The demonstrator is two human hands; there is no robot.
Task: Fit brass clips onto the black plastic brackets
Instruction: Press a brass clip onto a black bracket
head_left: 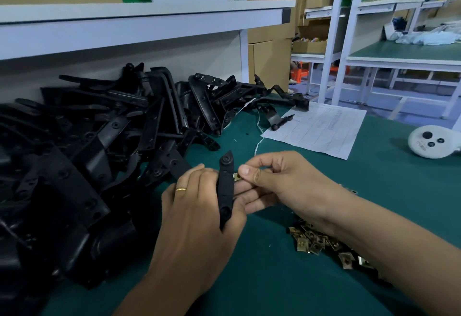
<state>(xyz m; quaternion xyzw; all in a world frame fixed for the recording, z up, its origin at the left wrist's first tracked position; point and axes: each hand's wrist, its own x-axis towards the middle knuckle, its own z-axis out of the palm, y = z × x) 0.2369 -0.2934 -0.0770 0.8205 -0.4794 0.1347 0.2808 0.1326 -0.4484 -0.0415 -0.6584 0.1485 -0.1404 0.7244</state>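
Centre of frame, low: left hand [199, 205] wrapped round a black bracket [225, 188], fingers curled behind it and fingertips showing past its right edge, gold ring [180, 189] on one finger. Bracket held roughly upright, pointed top end up, a round boss near the top and another near the bottom. Just right of it: right hand [279, 181] pinching a brass clip [236, 177] between thumb and forefinger, clip touching the bracket's right edge about a third of the way down; whether seated on the edge or only pressed against it, cannot tell. Lower right: loose pile of clips [321, 240] on the green mat [262, 278], partly hidden under the right forearm, trailing on toward the bottom right. Left half of frame: big heap of brackets [99, 141], tangled, backed against the white bench wall, spreading up to centre right. Right of centre, upper: printed sheet [319, 128] flat on the mat, one corner under a bracket from the heap. Thin white string [258, 128] running down from the heap toward the hands. Far right edge: white round controller [432, 142] with dark buttons, well apart from the hands. Top of frame: white shelf [149, 23], cardboard boxes [272, 41] behind, more benches at upper right.
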